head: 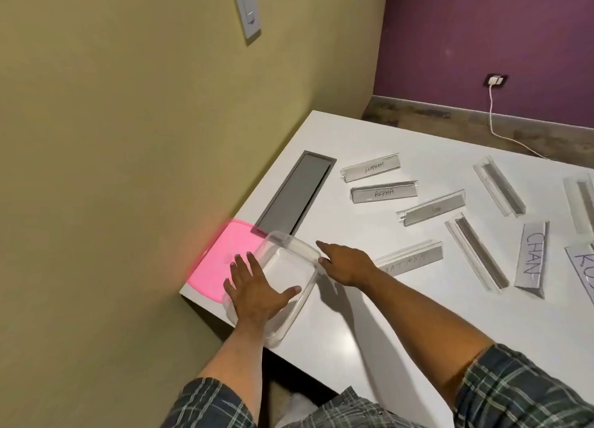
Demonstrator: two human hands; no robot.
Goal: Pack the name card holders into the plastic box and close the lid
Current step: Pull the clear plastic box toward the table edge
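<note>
A clear plastic box (289, 267) stands lidless and holds nothing at the table's near left corner. Its pink lid (218, 260) lies flat beside it against the wall. My left hand (257, 289) rests on the box's left rim with fingers spread and thumb inside. My right hand (344, 263) touches the box's right rim with straight fingers. Several clear name card holders lie scattered on the table: ELEPHANT (369, 167), ALPHA (384, 192), DOG (432, 210), BATMAN (409, 260), CHAN (532, 257), and others further right.
The white table (369, 315) stands against a beige wall on the left. A grey cable tray cover (295, 193) is set into the tabletop behind the box. A charger cable (495, 119) runs along the floor by the purple wall.
</note>
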